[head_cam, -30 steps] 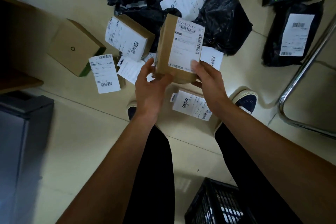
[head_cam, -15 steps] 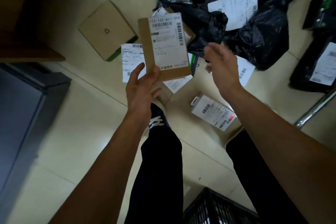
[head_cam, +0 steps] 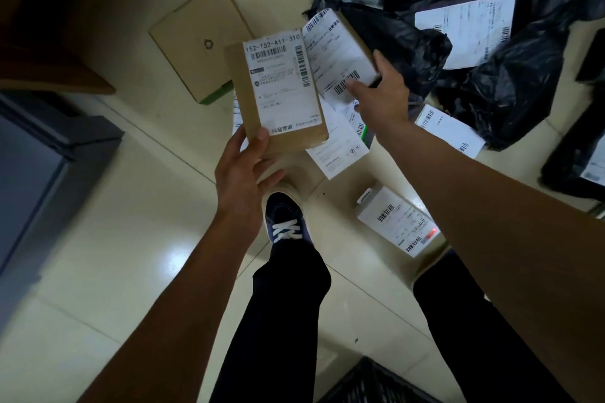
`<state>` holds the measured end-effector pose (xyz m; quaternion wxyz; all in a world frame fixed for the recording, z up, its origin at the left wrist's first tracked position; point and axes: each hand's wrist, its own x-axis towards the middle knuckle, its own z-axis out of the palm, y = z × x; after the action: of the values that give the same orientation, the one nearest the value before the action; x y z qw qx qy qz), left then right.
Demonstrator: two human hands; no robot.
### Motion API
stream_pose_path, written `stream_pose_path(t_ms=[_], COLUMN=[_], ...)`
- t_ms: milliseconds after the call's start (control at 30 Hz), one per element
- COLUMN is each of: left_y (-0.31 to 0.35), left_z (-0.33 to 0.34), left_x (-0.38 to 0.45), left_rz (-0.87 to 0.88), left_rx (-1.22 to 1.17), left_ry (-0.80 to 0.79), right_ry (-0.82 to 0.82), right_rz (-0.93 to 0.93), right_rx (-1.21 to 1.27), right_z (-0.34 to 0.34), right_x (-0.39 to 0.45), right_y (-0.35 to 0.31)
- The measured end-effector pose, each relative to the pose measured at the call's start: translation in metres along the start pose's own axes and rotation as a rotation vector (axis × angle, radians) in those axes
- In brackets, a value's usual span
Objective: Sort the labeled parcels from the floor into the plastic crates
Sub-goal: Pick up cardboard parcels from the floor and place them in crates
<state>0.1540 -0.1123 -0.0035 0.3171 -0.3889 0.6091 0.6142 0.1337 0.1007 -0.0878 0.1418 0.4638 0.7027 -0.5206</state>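
Note:
My left hand (head_cam: 244, 175) grips the bottom edge of a brown cardboard parcel (head_cam: 278, 93) with a white barcode label, held up above the floor. My right hand (head_cam: 381, 93) reaches onto a second brown labeled box (head_cam: 337, 52) lying on the floor beside the black bags; its thumb and fingers curl round the box's near end. A black plastic crate (head_cam: 366, 383) shows at the bottom edge, between my legs.
Several black poly-bag parcels (head_cam: 491, 52) with white labels lie at the upper right. A plain brown box (head_cam: 203, 42), flat white labeled parcels (head_cam: 340, 147) and a small white box (head_cam: 396, 222) lie on the tiled floor. A grey cabinet (head_cam: 36, 167) stands at left.
My right hand let go of the held parcel and reached forward to the second brown box on the floor. My left hand now holds the first parcel alone, shifted left.

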Motion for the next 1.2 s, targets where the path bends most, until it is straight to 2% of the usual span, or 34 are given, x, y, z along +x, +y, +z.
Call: stream_pose_path(t_ms=[100,300,533,900,1200], left_y=[0.004,0.021,0.037,0.083,0.107], left_z=[-0.006,-0.009,-0.002,0.017,0.011], left_x=[0.01,0.02,-0.014,-0.158,-0.318], left_rz=[0.025,0.064,0.087,0.246,0.356], left_rx=[0.028,0.066,0.054,-0.1,-0.209], left_ry=[0.01,0.026,0.025,0.078,0.147], right_ry=[0.106,0.188,0.149,-0.002,-0.185], right_rz=[-0.003,0.013,0.094,0.04,-0.08], right_rx=[-0.018,0.161,0.472,0.59,0.461], right_z=[0.011,0.008,-0.026,-0.14,-0.212], right_x=[0.006,0.005,-0.034,-0.182,-0.287], right_y=[0.002,0.006,-0.013,-0.092,-0.186])
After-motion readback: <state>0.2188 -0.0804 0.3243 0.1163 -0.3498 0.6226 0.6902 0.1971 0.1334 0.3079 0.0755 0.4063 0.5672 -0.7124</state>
